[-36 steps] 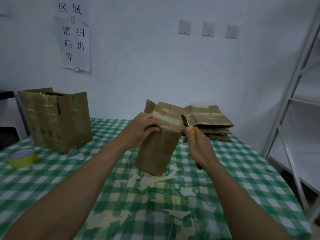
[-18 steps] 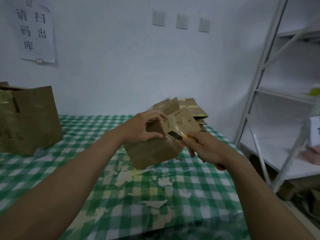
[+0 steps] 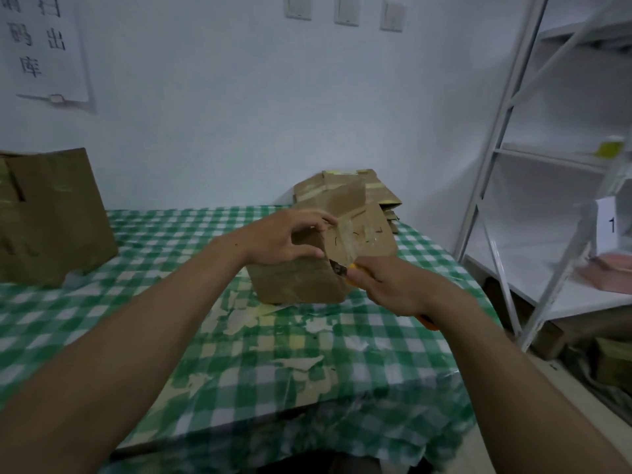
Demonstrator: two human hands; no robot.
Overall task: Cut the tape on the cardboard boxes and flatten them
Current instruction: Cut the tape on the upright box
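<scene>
- head view is soft and dim, so i can't read fine detail on the small cardboard box (image 3: 297, 282) or make out the tape edge clearly.
- that box sits tilted on the green checked tablecloth (image 3: 102, 323), near the table's right side, with a shiny strip of clear tape (image 3: 352, 234) across its upper face.
- my left hand (image 3: 284, 239) grips the box's top corner, thumb below and fingers curled over the edge; part of the flap is hidden behind them.
- my right hand (image 3: 393, 285) is closed around a yellow utility knife (image 3: 345, 270); only the dark blade tip and a bit of yellow handle show, plus a yellow end poking out under the wrist.
- blade tip touches the box's near right edge just below the tape; i cannot tell whether it has gone into the cardboard.
- behind the box lies a stack of flattened cardboard (image 3: 376, 189), mostly blocked by the box and my left hand.
- large cardboard box (image 3: 51, 220) stands at the left, cut off by the frame edge.
- torn pale scraps (image 3: 239, 316) litter the cloth in front of the small box.
- white metal shelf (image 3: 513, 131) stands to the right, its contents blurred; a wall sign (image 3: 37, 46) at upper left is cropped.
</scene>
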